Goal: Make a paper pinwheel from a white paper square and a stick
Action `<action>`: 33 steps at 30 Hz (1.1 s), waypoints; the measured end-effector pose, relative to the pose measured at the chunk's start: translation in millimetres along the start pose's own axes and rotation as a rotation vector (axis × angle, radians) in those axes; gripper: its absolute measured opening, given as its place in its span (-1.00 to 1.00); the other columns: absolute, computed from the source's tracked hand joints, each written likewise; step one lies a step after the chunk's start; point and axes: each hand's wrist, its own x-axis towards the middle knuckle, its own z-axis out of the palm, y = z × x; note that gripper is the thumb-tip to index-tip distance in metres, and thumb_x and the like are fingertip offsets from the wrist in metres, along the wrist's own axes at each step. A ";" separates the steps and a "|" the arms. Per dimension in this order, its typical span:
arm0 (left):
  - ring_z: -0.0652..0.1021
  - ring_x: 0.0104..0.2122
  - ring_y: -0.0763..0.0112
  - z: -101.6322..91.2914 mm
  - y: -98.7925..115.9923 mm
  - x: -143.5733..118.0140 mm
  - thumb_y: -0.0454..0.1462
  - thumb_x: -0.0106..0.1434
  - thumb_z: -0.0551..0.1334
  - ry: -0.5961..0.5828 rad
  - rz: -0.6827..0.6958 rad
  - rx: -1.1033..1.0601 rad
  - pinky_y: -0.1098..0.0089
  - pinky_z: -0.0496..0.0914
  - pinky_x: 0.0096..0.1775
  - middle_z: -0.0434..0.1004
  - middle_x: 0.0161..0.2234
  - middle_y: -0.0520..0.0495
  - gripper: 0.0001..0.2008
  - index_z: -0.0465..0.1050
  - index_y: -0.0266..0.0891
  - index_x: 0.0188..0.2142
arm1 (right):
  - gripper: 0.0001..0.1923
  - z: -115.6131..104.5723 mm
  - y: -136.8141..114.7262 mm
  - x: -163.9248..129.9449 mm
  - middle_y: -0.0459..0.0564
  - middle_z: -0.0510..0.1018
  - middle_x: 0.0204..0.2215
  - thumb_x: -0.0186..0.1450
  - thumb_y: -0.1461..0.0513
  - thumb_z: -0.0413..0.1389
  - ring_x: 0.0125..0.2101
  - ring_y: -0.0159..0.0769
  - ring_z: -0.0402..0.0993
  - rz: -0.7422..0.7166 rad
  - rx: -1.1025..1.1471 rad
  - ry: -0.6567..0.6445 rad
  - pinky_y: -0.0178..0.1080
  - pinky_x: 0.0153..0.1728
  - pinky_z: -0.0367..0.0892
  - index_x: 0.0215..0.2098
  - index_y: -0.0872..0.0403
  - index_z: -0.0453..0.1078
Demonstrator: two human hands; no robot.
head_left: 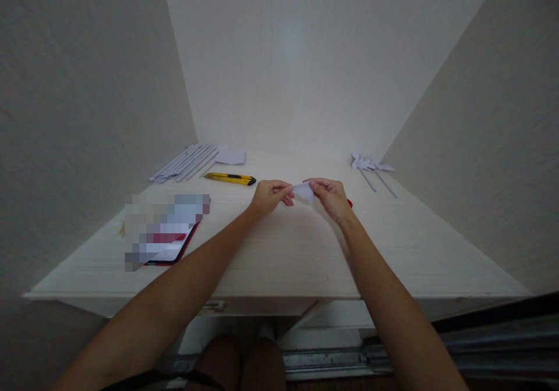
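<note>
Head view shows your two bare arms stretched out over a pale wooden desk (279, 251), and both hands meet at one small white paper piece (303, 192) held just above the desktop. Your left hand (269, 195) is closed to a pinch, thumb and fingertips nipping the paper's left edge, the other fingers curled under. Your right hand (331, 196) is likewise drawn in, its fingertips gripping the paper's right side. How the paper is folded is too small to tell; it looks like a small pointed flap between the two pinches.

Taking the paper piece as your mark: just behind it and to its left lies a yellow utility knife (230, 178) with a black tip, flat on the desk. Further behind and left of that sits a row of thin white paper sticks (186, 163), side by side, with a small white paper square (230, 156) just beside them. Well to the left of the paper piece, and nearer to you, a phone in a red case (168, 237) lies flat, its screen blurred. Behind and to the right of the paper piece, well apart from it, white paper pinwheels (371, 165) on thin sticks lie on the desk near the right wall. A bit of something red (350, 203) peeks out just beside your right hand, mostly hidden
</note>
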 end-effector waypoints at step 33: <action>0.49 -0.67 0.47 7.9 -1.5 1.1 -0.19 -0.02 0.30 0.011 -0.009 -0.013 0.44 0.44 -0.55 0.48 -0.61 -0.08 -0.74 0.42 -0.42 -0.51 | -0.74 5.3 -4.3 -2.3 -0.04 0.52 -0.56 0.04 0.09 0.15 -0.55 -0.37 0.36 -0.105 -0.194 0.160 -0.31 -0.49 0.24 -0.47 0.13 0.48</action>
